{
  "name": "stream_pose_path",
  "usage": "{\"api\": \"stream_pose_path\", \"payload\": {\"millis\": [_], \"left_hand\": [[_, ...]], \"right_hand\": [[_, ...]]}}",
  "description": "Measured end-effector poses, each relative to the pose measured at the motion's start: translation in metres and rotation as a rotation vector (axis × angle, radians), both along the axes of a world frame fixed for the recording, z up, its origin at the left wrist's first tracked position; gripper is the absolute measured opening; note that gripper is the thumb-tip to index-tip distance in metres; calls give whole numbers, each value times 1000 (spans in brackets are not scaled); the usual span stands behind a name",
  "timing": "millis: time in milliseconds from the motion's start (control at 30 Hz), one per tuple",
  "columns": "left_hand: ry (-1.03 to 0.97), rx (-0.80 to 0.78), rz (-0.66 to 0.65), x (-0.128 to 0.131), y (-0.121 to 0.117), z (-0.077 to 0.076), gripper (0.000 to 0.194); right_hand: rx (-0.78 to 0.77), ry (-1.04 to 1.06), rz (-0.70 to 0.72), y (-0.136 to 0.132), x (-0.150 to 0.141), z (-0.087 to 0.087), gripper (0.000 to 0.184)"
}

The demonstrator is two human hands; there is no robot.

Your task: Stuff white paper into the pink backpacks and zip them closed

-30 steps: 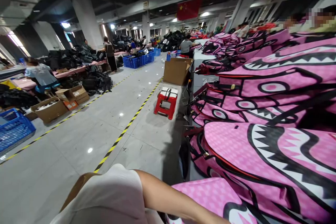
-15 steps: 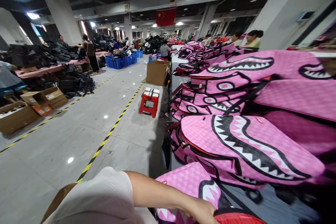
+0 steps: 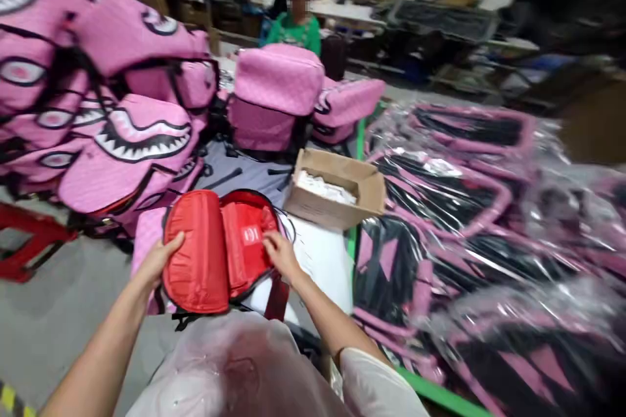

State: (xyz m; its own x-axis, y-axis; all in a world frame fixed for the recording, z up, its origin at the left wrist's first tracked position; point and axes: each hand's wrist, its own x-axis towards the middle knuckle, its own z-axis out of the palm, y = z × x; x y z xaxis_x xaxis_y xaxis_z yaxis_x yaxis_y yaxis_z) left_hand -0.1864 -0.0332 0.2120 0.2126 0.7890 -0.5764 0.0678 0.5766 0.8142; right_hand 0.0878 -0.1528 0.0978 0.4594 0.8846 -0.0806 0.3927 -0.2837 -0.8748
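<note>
A pink backpack lies spread before me, its red lining (image 3: 198,254) turned up and a small white-printed label (image 3: 250,234) showing inside. With the thumb over the rim and the other fingers hidden behind, my left hand (image 3: 159,259) grips its left edge. My right hand (image 3: 281,254) is closed on the lining near the right edge, beside the label. Just beyond, an open cardboard box (image 3: 332,212) holds small white pieces that I cannot make out.
Pink shark-mouth backpacks (image 3: 139,137) are piled at the left, with more pink bags (image 3: 278,78) behind. Plastic-wrapped backpacks (image 3: 440,189) cover the right side, past a green table edge (image 3: 359,150). A red stool (image 3: 34,234) stands on the left floor. A person in green (image 3: 296,29) is at the back.
My view has swung right and down from the aisle to the table. The red-lined backpack, barely in view earlier, now lies open with both my hands on it.
</note>
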Motion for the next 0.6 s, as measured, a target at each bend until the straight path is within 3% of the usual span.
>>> {"api": "stream_pose_path", "payload": {"millis": [133,233,333,400,500,600], "left_hand": [[74,-55,30,-3,10,-7,24],[73,-27,8,-5,6,-2,23],[71,-16,-12,0,5,0,33],[79,-20,-15,4,5,2,37],[108,-18,-13,11,2,9,38],[130,-15,-11,15,-2,17,40]], "right_hand": [[-243,-99,-451,-67,102,-27,37],[-473,-131,-641,-121,151,-56,44],[-638,-87,-697,-158,171,-86,42],[-673,-49,-690,-167,174,-102,33],[-643,-26,-687,-163,177,-114,28],[-562,-18,-731,-153,185,-117,39]]}}
